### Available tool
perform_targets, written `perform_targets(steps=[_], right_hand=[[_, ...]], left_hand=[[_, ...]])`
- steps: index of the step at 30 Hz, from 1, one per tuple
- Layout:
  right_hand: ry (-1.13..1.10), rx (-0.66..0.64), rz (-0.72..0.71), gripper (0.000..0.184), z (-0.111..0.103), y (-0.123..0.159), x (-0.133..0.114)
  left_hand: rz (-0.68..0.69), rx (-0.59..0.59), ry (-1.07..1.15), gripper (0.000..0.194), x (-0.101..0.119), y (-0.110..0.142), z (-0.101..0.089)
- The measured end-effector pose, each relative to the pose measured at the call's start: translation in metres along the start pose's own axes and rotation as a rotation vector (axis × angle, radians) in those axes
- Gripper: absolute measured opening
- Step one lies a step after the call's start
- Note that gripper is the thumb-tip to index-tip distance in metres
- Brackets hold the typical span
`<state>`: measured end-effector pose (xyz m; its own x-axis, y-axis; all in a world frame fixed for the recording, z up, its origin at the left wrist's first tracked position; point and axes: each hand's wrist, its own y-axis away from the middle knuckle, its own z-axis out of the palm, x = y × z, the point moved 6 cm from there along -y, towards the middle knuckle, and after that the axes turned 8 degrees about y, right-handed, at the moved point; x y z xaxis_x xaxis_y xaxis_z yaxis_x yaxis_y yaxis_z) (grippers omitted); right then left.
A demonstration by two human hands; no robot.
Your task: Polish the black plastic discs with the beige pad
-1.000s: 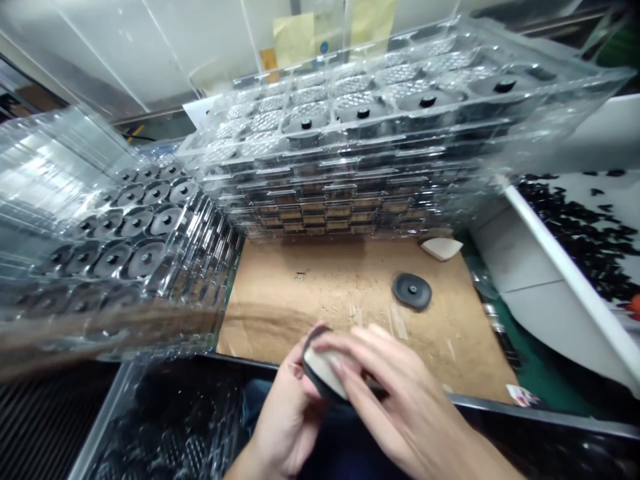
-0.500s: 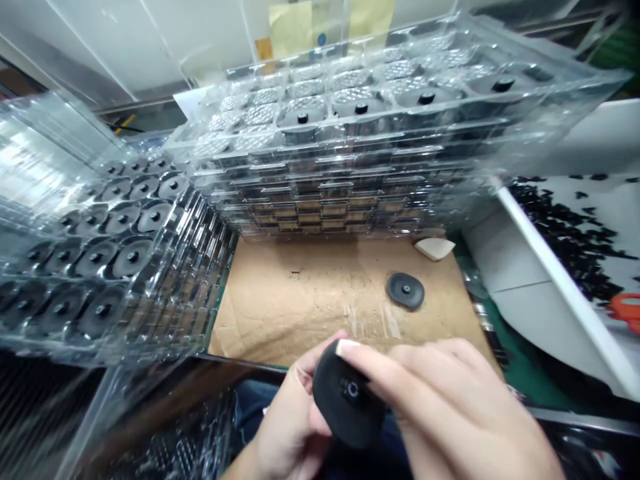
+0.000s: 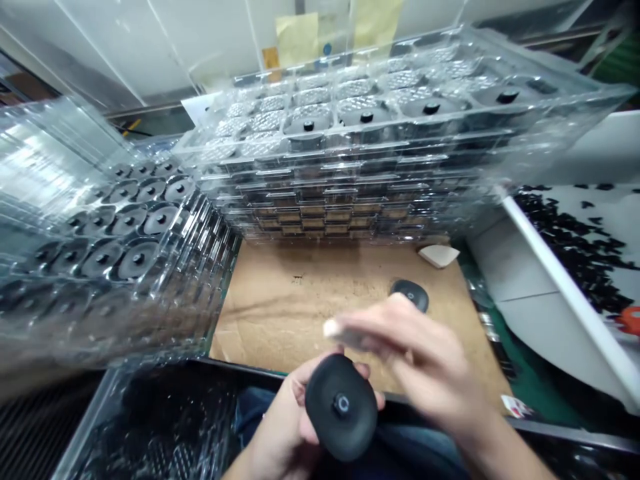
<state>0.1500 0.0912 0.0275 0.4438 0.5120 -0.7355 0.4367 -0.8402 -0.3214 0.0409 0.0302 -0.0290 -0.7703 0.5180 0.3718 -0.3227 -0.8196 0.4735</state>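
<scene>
As the right hand [image 3: 425,357] lifts clear, the black knobbed disc [image 3: 345,427] shows whole.
Lower centre, the left hand [image 3: 290,417] grasps it; right fingers blur, grip unclear.

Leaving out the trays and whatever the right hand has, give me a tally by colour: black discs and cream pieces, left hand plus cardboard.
Black discs: 2, one in the left hand, one on the cardboard
Cream piece: 1, on the cardboard
Total: 3

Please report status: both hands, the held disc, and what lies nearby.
Left hand holding black disc. Right hand nearby, blurred. Second disc on cardboard, partly hidden.
</scene>
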Motion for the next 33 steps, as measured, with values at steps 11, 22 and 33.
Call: perform_targets(steps=[11, 22, 33], right_hand=[[0.007, 0.024, 0.358, 0.026, 0.069, 0.057, 0.081], [-0.098, 0.082, 0.432, 0.021, 0.047, 0.075, 0.059], [-0.471, -0.248, 0.494, 0.002, 0.021, 0.046, 0.009]], left_hand=[[-0.164, -0.172, 0.165, 0.056, -0.001, 0.004, 0.001], [0.638, -0.105, -0.837, 0.090, 0.033, 0.014, -0.002], [0.497, -0.161, -1.043, 0.109, 0.028, 0.014, -0.001]])
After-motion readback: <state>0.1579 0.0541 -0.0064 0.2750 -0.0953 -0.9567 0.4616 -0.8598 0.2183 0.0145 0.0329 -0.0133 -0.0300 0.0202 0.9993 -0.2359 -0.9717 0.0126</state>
